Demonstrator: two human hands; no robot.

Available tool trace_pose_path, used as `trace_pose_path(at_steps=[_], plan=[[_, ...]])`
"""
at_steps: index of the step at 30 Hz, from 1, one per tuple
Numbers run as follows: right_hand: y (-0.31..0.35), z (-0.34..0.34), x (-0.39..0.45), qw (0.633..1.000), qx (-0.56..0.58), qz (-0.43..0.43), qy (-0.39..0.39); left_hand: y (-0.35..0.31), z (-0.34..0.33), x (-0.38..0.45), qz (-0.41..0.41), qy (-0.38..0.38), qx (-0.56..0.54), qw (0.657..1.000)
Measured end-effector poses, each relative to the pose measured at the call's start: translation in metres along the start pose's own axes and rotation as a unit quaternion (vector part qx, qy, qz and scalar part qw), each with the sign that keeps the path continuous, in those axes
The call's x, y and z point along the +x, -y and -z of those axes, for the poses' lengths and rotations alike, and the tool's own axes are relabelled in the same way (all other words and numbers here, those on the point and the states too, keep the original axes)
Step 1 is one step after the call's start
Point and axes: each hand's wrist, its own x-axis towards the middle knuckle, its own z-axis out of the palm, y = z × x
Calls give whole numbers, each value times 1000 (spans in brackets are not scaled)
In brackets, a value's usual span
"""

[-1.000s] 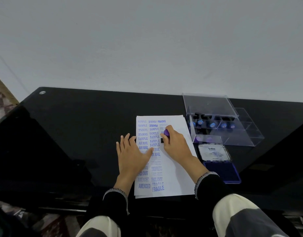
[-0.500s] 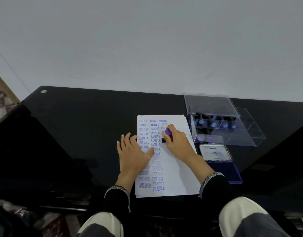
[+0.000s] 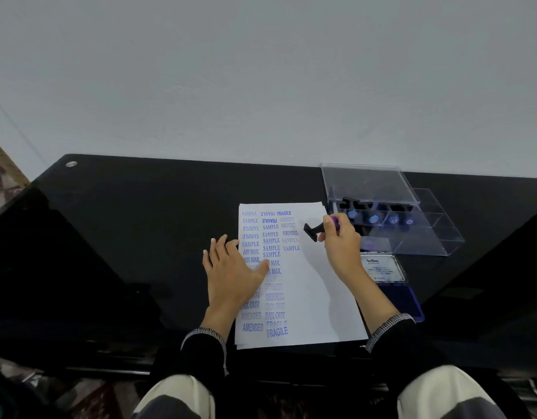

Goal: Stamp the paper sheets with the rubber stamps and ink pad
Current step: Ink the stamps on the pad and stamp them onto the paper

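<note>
Lifting away from the sheet, the right hand (image 3: 340,246) is now carrying the rubber stamp (image 3: 320,226) up and toward the far right corner of the paper (image 3: 318,285), where a second ago it was pressing the stamp down among the printed words. A fresh "SAMPLE" mark is showing just left of where that hand is hovering.

Judging by the page, the work is well along: two columns of impressions are running nearly the full length under and beside the left hand (image 3: 234,273), and a third column is started at the far end. The blank strip beneath the right forearm is what is left on this sheet, and more sheets seem to be lying under it.

Flat and spread, the left hand is pinning the paper's left edge, thumb lying over the "AIR MAIL" marks. Curled fingers of the right hand are pinching the stamp's purple handle, its black base tilting leftward, clear of the paper. Just right of that wrist, the ink pad (image 3: 394,294) is lying open; beyond the knuckles, the clear stamp case (image 3: 412,237) is holding more stamps.
</note>
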Motion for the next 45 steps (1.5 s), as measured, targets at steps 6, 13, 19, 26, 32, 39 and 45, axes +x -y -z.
trace_pose_path(at_steps=[6, 13, 19, 26, 32, 39, 45], plan=[[1, -2, -2, 1000, -3, 10, 11, 0, 0, 0, 1, 0, 4, 1000], [-7, -16, -22, 996, 7, 49, 73, 0, -1, 0, -2, 0, 7, 1000], [-14, -25, -33, 997, 18, 55, 53, 1, -2, 1, -1, 0, 13, 1000], [-11, -23, -39, 994, -7, 72, 85, -1, 2, -1, -28, 19, 27, 999], [-3, -2, -37, 993, 73, 26, 84, -1, 5, -2, -50, 55, 63, 995], [0, 63, -30, 994, 108, 19, -26, -32, 9, -6, -37, 55, 76, 995], [-6, 112, -18, 994, 73, -1, -79, -86, -13, -21, -88, 15, -30, 996]])
